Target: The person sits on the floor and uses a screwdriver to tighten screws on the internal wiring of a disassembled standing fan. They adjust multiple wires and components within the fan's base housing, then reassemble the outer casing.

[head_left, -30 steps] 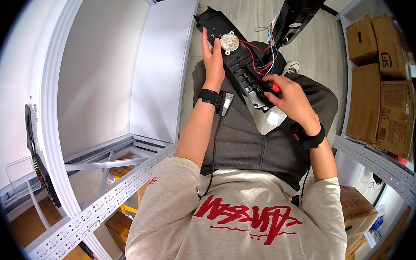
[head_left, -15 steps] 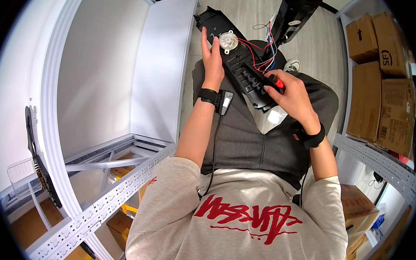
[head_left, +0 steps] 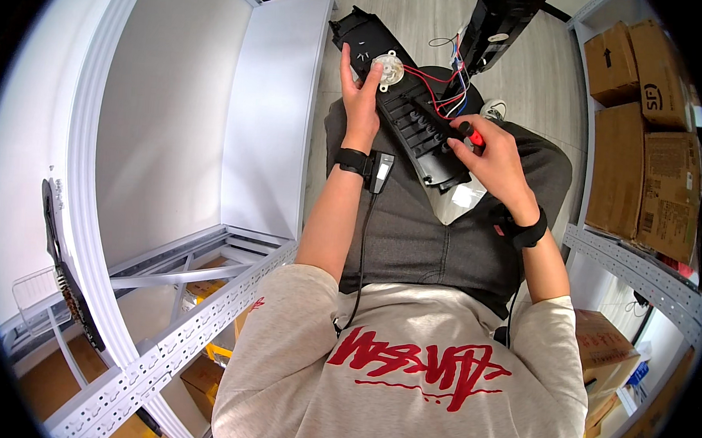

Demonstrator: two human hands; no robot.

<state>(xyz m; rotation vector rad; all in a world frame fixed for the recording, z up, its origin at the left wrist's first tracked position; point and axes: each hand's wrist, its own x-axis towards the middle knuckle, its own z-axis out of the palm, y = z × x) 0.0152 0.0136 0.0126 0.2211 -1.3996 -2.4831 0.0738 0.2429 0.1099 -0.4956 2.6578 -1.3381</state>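
Across my lap lies a long black plastic panel (head_left: pixel 431 153), tilted, with ribs and posts along its near half. My left hand (head_left: pixel 360 102) grips its left edge, fingers under or beside the edge. The thumb rests on a round, whitish, translucent part (head_left: pixel 389 73), perhaps a small motor, with red wires (head_left: pixel 426 80) running from it. Several small screws (head_left: pixel 363 53) lie on the panel's far end. My right hand (head_left: pixel 491 156) is closed around a screwdriver (head_left: pixel 471 133) with a red and black handle, above the panel's right side; its tip is hidden.
A tall black appliance body (head_left: pixel 496 33) stands on the floor beyond, joined by coloured wires (head_left: pixel 460 79). A clear plastic piece (head_left: pixel 453 204) lies under the panel's near end. White shelving (head_left: pixel 274 98) stands at left; cardboard boxes (head_left: pixel 615 172) fill the right shelf.
My left thumb has moved onto the round part. The panel has tilted and shifted slightly, showing the screws lying differently. My right hand has moved slightly, still holding the screwdriver.
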